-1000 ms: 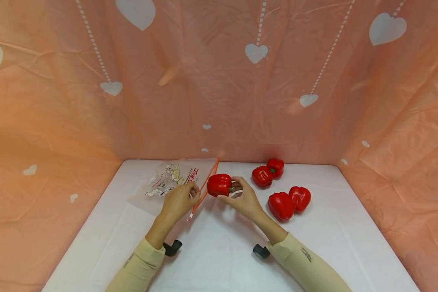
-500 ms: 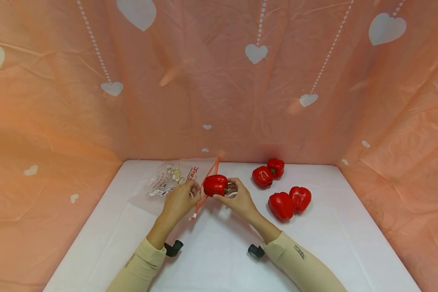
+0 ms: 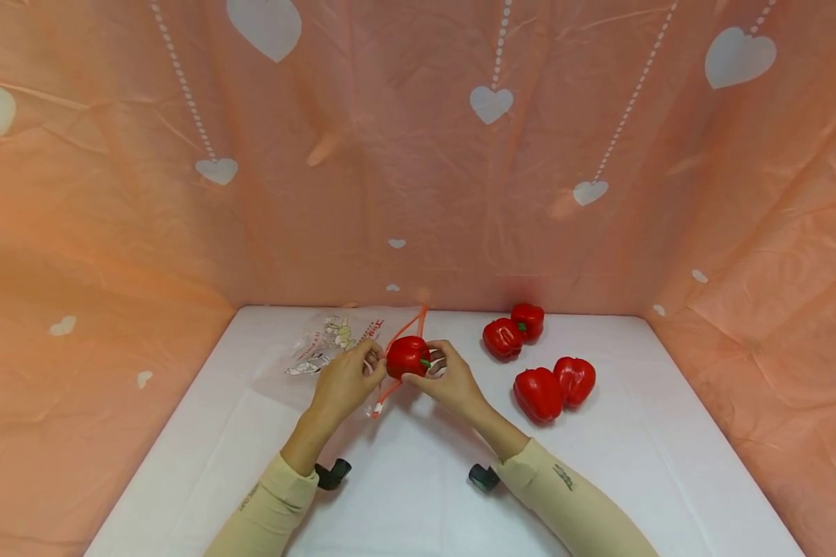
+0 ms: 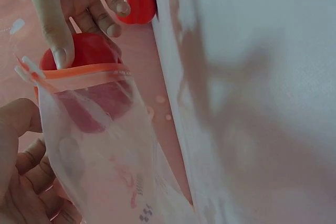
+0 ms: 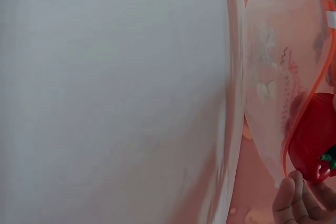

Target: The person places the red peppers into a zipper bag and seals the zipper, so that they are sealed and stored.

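Note:
My right hand (image 3: pixel 456 384) grips a red bell pepper (image 3: pixel 407 357) by its stem end, thumb below and fingers above. A clear zip bag (image 3: pixel 306 340) with an orange zip rim and printed cartoon figures stretches out to the left. At the rim, my left hand (image 3: pixel 344 377) pinches the bag's edge with curled fingers. In the left wrist view, the pepper (image 4: pixel 89 51) sits in the bag's mouth, its lower half seen through the film (image 4: pixel 94 156). The right wrist view shows the rim (image 5: pixel 310 98) bowed around the pepper (image 5: pixel 312 135), green stem outward.
To the right on the white table (image 3: pixel 418 495) lie several more red bell peppers, one pair (image 3: pixel 503 338) at the back and another pair (image 3: pixel 539 394) nearer. Dark wrist-mounted pieces (image 3: pixel 484 477) stick out below the cuffs. An orange curtain (image 3: pixel 446 193) with hearts encloses the table.
The right hand has moved left with the bell pepper, from beside the bag into its mouth. The orange rim has spread wider. The left hand has barely shifted. The other peppers lie as before.

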A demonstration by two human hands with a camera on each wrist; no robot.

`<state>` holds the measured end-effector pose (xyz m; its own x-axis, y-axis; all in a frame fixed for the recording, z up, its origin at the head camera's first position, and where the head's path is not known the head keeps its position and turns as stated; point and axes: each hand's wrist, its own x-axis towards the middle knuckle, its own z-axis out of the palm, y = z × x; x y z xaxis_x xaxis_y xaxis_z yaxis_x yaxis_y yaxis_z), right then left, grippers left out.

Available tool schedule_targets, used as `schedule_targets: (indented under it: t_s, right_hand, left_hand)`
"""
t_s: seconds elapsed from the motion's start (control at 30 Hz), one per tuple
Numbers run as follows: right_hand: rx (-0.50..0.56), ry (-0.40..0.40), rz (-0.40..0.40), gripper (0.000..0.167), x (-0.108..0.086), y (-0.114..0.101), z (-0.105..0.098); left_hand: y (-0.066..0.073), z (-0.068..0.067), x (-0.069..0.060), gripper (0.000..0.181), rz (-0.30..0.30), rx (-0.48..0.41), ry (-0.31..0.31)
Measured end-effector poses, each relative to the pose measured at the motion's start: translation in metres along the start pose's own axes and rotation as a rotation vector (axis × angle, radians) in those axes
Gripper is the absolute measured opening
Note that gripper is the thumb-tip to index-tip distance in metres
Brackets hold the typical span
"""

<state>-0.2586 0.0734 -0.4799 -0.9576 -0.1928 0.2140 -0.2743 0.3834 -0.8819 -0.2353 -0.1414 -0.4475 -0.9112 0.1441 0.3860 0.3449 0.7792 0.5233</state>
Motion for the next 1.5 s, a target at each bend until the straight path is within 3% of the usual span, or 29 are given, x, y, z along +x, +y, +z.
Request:
schedule_targets:
  t_s: [0.4,1.0,1.2,1.5]
  right_hand:
    - [-0.011,-0.023,0.034,0.070,0.005,-0.004,0.009]
    - [-0.056,-0.033,0.075,0.063,0.008,-0.003,0.014]
    - [0.018,-0.031,0.017,0.050,0.007,-0.007,0.014]
    - [-0.053,-0.038,-0.041,0.030,0.000,-0.003,0.003]
  left_hand:
    - [0.003,-0.001,0.001,0.007,-0.005,-0.094,-0.027]
    - [0.005,0.000,0.000,0.010,-0.008,-0.133,-0.034]
    - [0.004,0.001,0.001,0.008,-0.033,-0.117,-0.046]
    - [0.002,0.001,-0.001,0.006,-0.044,-0.092,-0.068]
